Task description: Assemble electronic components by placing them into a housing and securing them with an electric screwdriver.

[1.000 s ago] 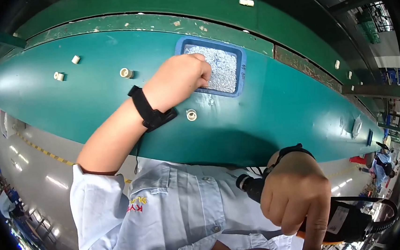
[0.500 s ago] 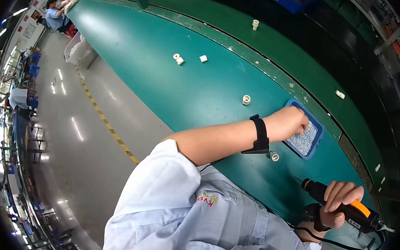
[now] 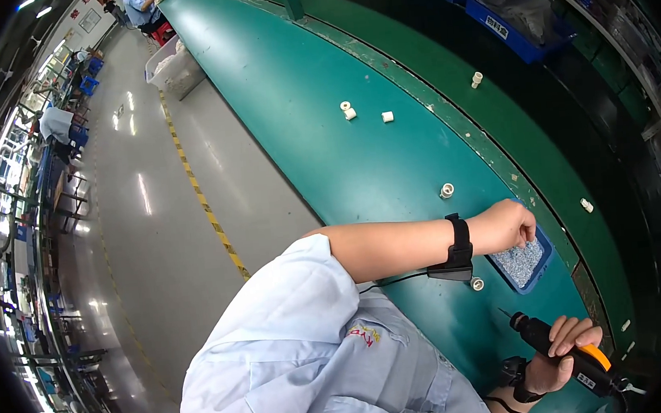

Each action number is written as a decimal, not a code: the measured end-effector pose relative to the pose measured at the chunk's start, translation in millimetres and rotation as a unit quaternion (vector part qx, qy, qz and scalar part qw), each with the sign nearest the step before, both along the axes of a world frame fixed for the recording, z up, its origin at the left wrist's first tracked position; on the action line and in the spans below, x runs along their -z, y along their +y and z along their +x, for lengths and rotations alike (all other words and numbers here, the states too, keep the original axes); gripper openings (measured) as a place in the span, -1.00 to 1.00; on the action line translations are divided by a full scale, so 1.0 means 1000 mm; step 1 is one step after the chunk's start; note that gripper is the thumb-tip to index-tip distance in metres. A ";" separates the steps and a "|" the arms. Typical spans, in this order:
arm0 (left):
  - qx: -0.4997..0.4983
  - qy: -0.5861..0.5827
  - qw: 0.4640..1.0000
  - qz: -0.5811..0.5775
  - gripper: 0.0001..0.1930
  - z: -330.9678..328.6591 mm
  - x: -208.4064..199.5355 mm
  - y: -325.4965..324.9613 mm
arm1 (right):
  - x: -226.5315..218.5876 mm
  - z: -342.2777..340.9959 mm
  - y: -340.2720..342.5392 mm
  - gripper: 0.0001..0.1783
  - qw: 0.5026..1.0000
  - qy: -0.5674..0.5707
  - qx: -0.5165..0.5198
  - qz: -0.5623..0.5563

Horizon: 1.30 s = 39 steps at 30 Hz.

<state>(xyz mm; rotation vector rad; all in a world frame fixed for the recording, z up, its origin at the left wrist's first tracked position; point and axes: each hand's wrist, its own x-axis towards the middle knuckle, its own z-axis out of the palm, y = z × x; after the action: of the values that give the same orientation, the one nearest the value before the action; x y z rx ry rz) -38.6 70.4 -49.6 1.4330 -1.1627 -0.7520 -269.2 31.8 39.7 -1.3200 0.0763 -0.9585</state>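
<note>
My left hand (image 3: 501,226) is over the far end of a small blue tray (image 3: 546,265) of tiny silvery pieces (image 3: 522,267), which look like screws. Its thumb and fingers are pinched together; what lies between them is too small to make out. At the lower right, my right hand (image 3: 563,347) wraps around a black and orange electric screwdriver (image 3: 537,333), whose thin bit points up and left toward the tray. Two cream round fittings, one beyond my left forearm (image 3: 446,190) and one just nearer than its wrist (image 3: 477,283), stand on the green table.
Farther along the table lie a cream ring (image 3: 345,106) and two short cream cylinders (image 3: 350,115) (image 3: 388,116). More fittings (image 3: 477,80) (image 3: 587,206) rest on the green strip beyond the table's ledge. Blue bins (image 3: 522,50) sit at the back. Cables run from my wrists.
The whole view has shifted, so the table and its things sit lower and farther right. My left hand stays at the tray, nearer its far end. My right hand keeps hold of the screwdriver.
</note>
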 end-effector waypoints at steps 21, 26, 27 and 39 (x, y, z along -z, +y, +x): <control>0.032 0.236 0.971 0.014 -0.88 -0.001 0.000 0.005 | -0.004 0.009 0.010 -0.59 1.000 -0.003 0.002 -0.008; 0.016 0.222 0.975 0.028 -0.90 0.016 0.003 0.020 | -0.005 0.015 0.004 -0.58 1.000 -0.005 0.001 -0.014; 0.034 0.234 0.971 0.031 -0.90 0.014 0.002 0.022 | -0.005 0.013 0.003 -0.57 1.000 -0.009 -0.018 -0.009; 0.025 0.278 0.958 0.072 -0.82 0.004 -0.002 0.030 | -0.005 0.000 -0.001 -0.60 0.998 0.045 -0.042 -0.016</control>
<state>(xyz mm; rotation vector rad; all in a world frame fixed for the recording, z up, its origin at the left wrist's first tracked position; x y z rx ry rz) -34.6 100.7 -47.8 1.1964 -0.7177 -1.2022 -268.9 30.4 45.0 -1.3856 0.0744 -0.8320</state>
